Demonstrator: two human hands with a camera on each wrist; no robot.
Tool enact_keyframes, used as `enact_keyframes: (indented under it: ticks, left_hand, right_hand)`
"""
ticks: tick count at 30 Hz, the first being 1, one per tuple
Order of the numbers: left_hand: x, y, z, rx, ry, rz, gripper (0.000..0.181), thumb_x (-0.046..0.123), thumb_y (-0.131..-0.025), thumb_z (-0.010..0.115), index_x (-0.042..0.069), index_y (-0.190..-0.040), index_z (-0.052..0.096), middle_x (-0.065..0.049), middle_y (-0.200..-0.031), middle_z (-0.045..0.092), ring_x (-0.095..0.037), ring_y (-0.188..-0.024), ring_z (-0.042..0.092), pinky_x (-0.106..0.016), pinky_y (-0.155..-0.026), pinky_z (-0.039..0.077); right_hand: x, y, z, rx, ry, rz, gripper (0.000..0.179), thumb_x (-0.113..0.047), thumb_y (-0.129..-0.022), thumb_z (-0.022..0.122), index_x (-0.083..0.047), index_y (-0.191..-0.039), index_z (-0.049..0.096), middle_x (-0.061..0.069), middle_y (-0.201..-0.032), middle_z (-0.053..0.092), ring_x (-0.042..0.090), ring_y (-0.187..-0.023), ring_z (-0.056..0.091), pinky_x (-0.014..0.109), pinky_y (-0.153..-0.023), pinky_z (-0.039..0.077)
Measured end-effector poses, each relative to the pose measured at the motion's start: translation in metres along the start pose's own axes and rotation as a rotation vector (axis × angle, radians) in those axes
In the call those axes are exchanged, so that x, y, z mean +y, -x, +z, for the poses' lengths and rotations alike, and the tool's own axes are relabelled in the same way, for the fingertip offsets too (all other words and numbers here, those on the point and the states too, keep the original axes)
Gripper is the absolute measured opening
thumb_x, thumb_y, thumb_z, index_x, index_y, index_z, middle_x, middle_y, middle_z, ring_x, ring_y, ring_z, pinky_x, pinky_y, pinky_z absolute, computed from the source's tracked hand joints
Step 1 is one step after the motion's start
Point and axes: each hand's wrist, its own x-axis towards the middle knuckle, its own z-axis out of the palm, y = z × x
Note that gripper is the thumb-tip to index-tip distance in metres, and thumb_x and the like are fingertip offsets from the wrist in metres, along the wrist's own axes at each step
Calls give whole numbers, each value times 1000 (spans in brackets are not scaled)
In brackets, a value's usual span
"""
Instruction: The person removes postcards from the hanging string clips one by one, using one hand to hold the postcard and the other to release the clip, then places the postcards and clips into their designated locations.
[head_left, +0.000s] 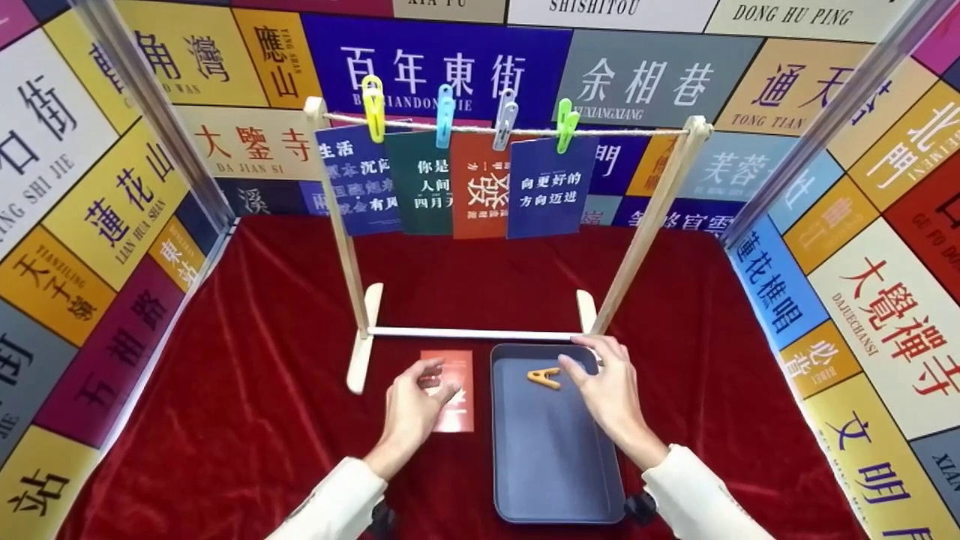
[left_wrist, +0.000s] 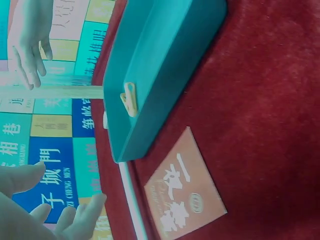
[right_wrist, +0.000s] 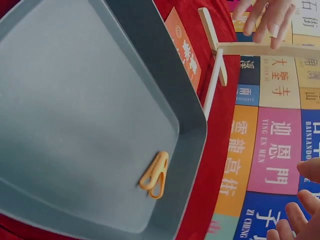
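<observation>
An orange-red card [head_left: 459, 390] with white characters lies on the red cloth, left of a grey-blue tray [head_left: 555, 465]. My left hand [head_left: 417, 397] hovers above that card, thumb and fingers apart and nothing between them. In the tray's far part lies one orange clothespin [right_wrist: 155, 175]. My right hand [head_left: 611, 386] is over the tray's far right corner, its fingers loosely bent and holding nothing; the thumb overlaps the space beside the clothespin in the head view. Both wrist views show the hands raised above the cloth, with gaps between thumb and fingers.
Behind the tray stands a wooden frame [head_left: 641, 232] with a white crossbar [head_left: 480, 334] low down. From its string [head_left: 630, 133] hang several cards, such as a blue card [head_left: 551, 187], under yellow, blue, grey and green clothespins [head_left: 566, 126]. Printed panels [head_left: 439, 64] wall in the cloth.
</observation>
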Motion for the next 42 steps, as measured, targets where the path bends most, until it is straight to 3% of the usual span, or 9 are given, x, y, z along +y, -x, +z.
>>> enact_keyframes:
  ticks: [6, 12, 16, 20, 26, 33, 42]
  left_hand:
    - [17, -2, -3, -24, 17, 22, 43, 10, -80, 83, 7, -121, 71, -14, -112, 75, -31, -103, 71, -43, -91, 61]
    - [32, -4, -5, -49, 70, 28, 47, 13, -80, 84, 10, -125, 70, -13, -115, 74, -26, -107, 70, -37, -89, 62]
    - [42, -5, -5, -65, 87, 45, 47, 13, -81, 84, 11, -125, 69, -13, -117, 73, -27, -110, 70, -33, -87, 63]
    - [53, -7, -6, -88, 79, 65, 50, 15, -82, 83, 13, -129, 67, -11, -123, 71, -27, -116, 67, -38, -95, 60]
    - [69, -12, -5, -116, 98, 109, 54, 16, -82, 84, 13, -132, 64, -10, -129, 68, -26, -118, 64, -38, -97, 59]
    - [82, -18, -6, -144, 157, 139, 56, 15, -83, 83, 13, -135, 61, -11, -131, 65, -28, -125, 61, -42, -100, 58]
    - [91, -27, -7, -133, 193, 173, 60, 14, -81, 84, 13, -137, 59, -10, -130, 65, -25, -121, 63, -40, -98, 59]
  right_hand:
    - [-9, -2, -9, 12, -18, -89, 37, -13, -79, 85, -8, -114, 74, 7, -117, 70, 23, -109, 57, 26, -91, 45]
    - [-20, -7, -18, 24, -25, -218, 39, -9, -78, 86, -8, -114, 74, 9, -118, 69, 21, -105, 58, 17, -86, 43]
    - [-26, -12, -25, 20, -34, -289, 42, -7, -76, 87, -6, -116, 73, 11, -121, 69, 22, -105, 58, 16, -86, 44]
    - [-33, -18, -32, 13, -38, -360, 45, -6, -75, 87, -6, -117, 73, 12, -123, 68, 24, -107, 59, 19, -85, 46]
    - [-46, -30, -39, 3, -61, -466, 47, -3, -75, 87, -3, -119, 71, 14, -125, 67, 27, -109, 58, 29, -77, 47]
    - [-58, -39, -41, -4, -53, -553, 48, -8, -76, 87, -4, -120, 70, 15, -123, 65, 27, -112, 56, 20, -85, 45]
    - [-66, -48, -47, -15, -73, -628, 51, -4, -74, 87, -3, -122, 69, 16, -124, 64, 28, -114, 54, 19, -88, 43]
